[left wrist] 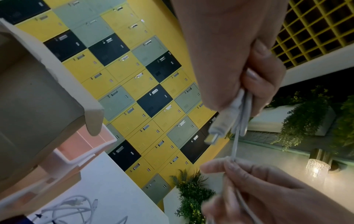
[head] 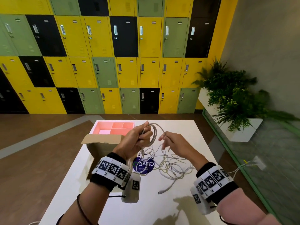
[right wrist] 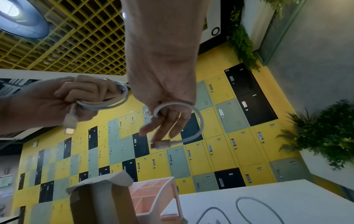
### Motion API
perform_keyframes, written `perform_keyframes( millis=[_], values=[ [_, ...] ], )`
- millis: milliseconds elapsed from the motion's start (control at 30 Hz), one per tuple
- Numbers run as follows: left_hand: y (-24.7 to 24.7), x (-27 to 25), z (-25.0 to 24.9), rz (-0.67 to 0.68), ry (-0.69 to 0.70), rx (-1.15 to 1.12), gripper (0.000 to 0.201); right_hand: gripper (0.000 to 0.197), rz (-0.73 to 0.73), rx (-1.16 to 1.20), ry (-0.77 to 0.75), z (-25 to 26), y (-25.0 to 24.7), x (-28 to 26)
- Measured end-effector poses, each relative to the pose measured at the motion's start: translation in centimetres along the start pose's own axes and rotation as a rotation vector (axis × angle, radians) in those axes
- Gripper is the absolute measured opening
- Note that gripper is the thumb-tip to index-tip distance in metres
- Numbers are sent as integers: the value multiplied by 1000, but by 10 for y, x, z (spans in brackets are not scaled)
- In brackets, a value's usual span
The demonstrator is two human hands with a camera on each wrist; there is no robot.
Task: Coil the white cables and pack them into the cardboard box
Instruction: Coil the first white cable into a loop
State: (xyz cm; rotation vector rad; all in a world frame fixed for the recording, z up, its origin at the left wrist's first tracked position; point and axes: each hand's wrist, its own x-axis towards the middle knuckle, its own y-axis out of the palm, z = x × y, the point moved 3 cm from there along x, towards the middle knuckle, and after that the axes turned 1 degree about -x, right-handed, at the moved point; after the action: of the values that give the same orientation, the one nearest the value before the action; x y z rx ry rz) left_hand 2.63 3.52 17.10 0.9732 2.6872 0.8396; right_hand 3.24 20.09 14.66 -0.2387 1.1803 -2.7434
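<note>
Lockers (head: 103, 51) in yellow, green and black fill the back wall; planters (head: 233, 98) stand at right. White table (head: 162, 211) carries: open cardboard box (head: 100, 146) at left; pink divided tray (head: 113, 128) just behind it; round blue sticker (head: 143, 165), print reversed and not legible; loose tangle of white cables (head: 172, 166) beside the sticker, one plug lying nearer the person. Left hand (head: 139, 137), raised over the table, clenches around a coil (head: 153, 135) of one white cable, a plug dangling below the fist. Right hand (head: 172, 143) pinches the free end of the same cable, its plug (right wrist: 161, 144) hanging by the fingertips. Both wrists wear bands with black-and-white square markers.
</note>
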Motion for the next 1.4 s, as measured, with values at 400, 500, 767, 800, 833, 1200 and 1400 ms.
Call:
perform_keyframes(
  millis=[400,500,767,800,833,1200,1400],
  values=[
    [-11,11,9,-124,173,97,32,29,376,-505,41,30,33,-10],
    [-13,11,10,-191,237,258,34,31,396,-551,-50,40,31,-15],
    [-14,7,19,-297,175,447,23,38,342,-476,-196,66,11,-24],
    [-16,7,20,-297,155,517,22,36,337,-436,-211,66,9,-24],
    [-17,6,22,-293,145,614,22,34,332,-405,-227,66,7,-23],
    [-17,-5,33,-18,-127,844,38,30,172,-198,-253,37,-5,-5],
    [-15,-9,35,89,-135,330,38,29,49,-28,-250,26,-10,-3]
  ],
)
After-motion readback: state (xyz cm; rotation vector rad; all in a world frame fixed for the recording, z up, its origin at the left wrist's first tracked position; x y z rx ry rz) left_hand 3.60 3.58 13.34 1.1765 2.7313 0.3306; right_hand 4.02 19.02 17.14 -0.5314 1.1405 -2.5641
